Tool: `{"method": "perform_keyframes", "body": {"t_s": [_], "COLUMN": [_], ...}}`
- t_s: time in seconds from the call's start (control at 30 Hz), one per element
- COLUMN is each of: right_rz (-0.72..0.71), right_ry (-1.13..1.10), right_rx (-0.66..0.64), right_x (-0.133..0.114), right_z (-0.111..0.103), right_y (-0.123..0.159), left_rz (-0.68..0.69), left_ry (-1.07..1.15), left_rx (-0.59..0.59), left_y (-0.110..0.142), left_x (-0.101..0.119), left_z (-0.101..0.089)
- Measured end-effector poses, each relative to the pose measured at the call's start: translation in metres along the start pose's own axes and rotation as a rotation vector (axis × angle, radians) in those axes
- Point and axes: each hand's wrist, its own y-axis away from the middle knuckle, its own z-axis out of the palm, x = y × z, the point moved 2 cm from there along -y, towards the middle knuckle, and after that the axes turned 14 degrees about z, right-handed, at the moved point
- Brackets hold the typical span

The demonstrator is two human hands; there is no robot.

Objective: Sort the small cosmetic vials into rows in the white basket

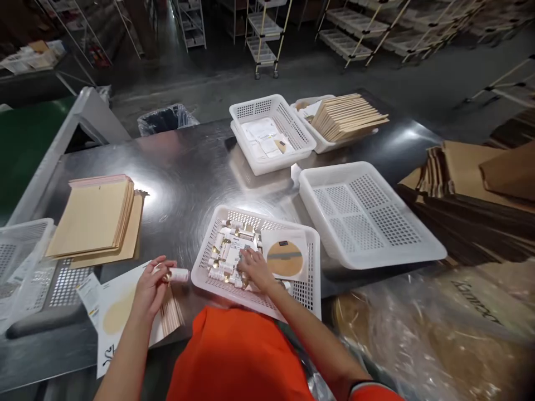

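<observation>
My left hand [151,287] is closed around a small white bottle with a gold cap [179,274], held on its side above a stack of padded envelopes. The top envelope [119,312] has a white face with a pale yellow circle. My right hand [257,269] reaches into a white perforated basket [310,298], its bent fingers slightly apart over small bottles and a printed card [237,250]. Around it lie several white bottles with gold caps [221,273]. A flat white packet with a tan disc [285,258] rests at the basket's right side.
A stack of tan padded envelopes [94,214] is at the left. Behind the basket stand a white perforated tray [368,217], a basket of printed cards [267,139] and another basket with upright envelopes [346,117]. Cardboard [472,172] and plastic-wrapped goods [418,328] border the right.
</observation>
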Motion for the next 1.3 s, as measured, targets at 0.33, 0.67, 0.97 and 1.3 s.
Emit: {"method": "perform_keyframes", "body": {"t_s": [0.33,0.67,0.97,1.3], "right_rz": [0.322,0.661,0.717,0.803], "right_ry": [-0.776,-1.782,-1.743,-1.688], "right_rx": [0.159,-0.048,0.052,0.055], "right_x": [0.005,-0.017,-0.004,-0.009], "right_z": [-0.017,0.010,0.008,0.014], "right_y": [0.019,0.045,0.053,0.055], "left_rz": [0.296,0.417,0.265,0.030], "left_ry": [-0.559,-1.086,-1.414,-1.572], "left_rx": [-0.012,-0.380,-0.443,-0.390], "left_y": [-0.022,-0.066,-0.067,-0.056], "left_x": [-0.043,-0.079,-0.090,-0.131], "left_z": [-0.010,0.009,-0.016,-0.022]}}
